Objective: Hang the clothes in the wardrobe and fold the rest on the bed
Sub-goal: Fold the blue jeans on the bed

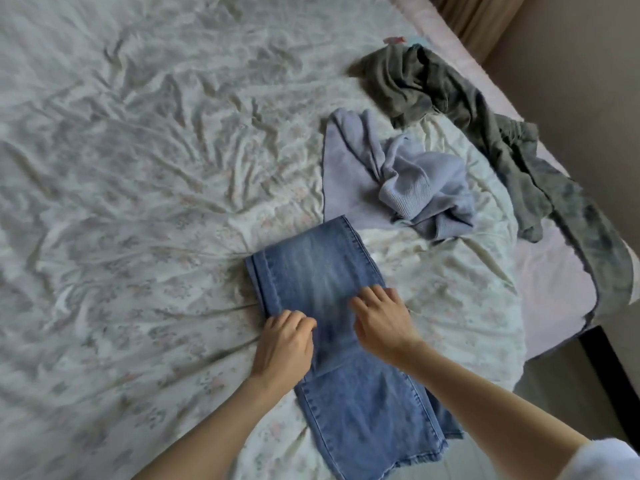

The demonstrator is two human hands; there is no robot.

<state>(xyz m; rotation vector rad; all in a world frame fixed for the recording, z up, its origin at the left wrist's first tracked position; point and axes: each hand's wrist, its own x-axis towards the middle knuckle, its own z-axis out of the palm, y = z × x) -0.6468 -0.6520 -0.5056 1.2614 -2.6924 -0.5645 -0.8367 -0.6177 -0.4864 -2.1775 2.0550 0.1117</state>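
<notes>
we pinch the folded jeans (311, 268) on the bed (138, 168), left hand (284, 344) and right hand (381, 323) both gripping denim.

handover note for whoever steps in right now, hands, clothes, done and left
Left hand: fingers curled on the jeans at their left edge.
Right hand: fingers bent, resting on the jeans' right side.
Jeans: partly folded on the bed, lower part hanging off the near edge.
Left: finish the jeans; the lilac sweater and the grey garment lie crumpled, unfolded. No wardrobe in view.
</notes>
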